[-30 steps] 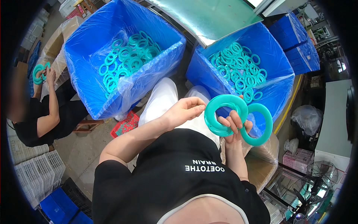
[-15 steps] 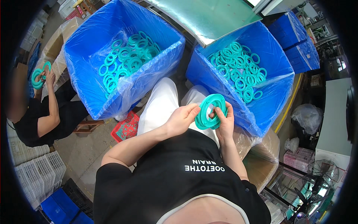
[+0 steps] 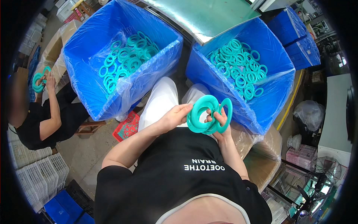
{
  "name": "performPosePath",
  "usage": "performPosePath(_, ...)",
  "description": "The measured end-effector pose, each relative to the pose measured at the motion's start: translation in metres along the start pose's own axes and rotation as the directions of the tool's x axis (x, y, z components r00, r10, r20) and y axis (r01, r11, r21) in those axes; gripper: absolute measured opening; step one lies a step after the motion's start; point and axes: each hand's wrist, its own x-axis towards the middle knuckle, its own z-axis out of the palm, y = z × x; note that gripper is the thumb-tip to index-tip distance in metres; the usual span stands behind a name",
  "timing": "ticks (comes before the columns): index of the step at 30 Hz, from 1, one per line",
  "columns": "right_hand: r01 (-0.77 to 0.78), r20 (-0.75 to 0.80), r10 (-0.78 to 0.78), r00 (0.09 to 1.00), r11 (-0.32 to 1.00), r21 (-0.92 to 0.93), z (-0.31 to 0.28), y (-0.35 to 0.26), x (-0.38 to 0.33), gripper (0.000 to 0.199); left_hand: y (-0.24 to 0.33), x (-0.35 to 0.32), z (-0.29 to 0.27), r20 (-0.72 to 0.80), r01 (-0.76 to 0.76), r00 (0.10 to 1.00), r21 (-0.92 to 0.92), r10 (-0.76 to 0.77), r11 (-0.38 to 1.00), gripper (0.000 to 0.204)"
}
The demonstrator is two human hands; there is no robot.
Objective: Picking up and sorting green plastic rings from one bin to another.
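Several teal plastic rings (image 3: 197,127) are held between my two hands, above my lap. My left hand (image 3: 179,114) pinches the left rim of these rings, its fingertips partly behind them. My right hand (image 3: 220,125) reaches its fingers through the rings from the right; one ring (image 3: 228,115) stands apart from the others, tilted around those fingers. A blue lined bin (image 3: 156,80) at the front left and another blue lined bin (image 3: 276,56) at the front right both hold many loose teal rings.
A person (image 3: 44,115) at the left also handles teal rings. Between that person and my legs sits a red tray (image 3: 123,130) with small teal bits. White crates (image 3: 41,179) are stacked at lower left; a fan (image 3: 309,194) stands at lower right. A green-topped table (image 3: 209,18) lies ahead.
One ring has swung away from the others to the right, around my right fingers. The remaining rings have shifted slightly left, and my left hand has moved left with them.
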Motion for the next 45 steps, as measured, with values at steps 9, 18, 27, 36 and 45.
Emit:
performPosePath(9,-0.115,0.208,0.077,0.975,0.977,0.177,-0.004,-0.005,0.004,0.037,0.016,-0.012,0.014,0.015,-0.109,0.994,0.060,0.109,0.992,0.031)
performPosePath(18,0.173,0.102,-0.139,0.985,0.761,-0.626,0.028,-0.016,0.001,0.037,-0.010,-0.001,-0.012,-0.096,-0.088,0.974,0.670,0.204,0.737,0.022)
performPosePath(27,0.176,0.040,-0.194,0.980,0.758,-0.628,0.021,-0.033,0.003,0.038,0.009,-0.015,0.006,0.177,-0.149,0.979,0.287,0.101,0.946,0.040)
performPosePath(36,0.155,-0.002,-0.384,0.923,0.378,-0.913,0.015,-0.023,0.001,0.029,0.011,0.003,0.028,0.101,-0.058,0.993,0.047,0.053,0.997,0.036)
performPosePath(45,0.086,0.110,-0.515,0.850,-0.072,-0.994,0.014,-0.025,-0.008,0.047,-0.012,0.021,0.065,-0.051,-0.054,0.991,0.680,0.121,0.731,0.024)
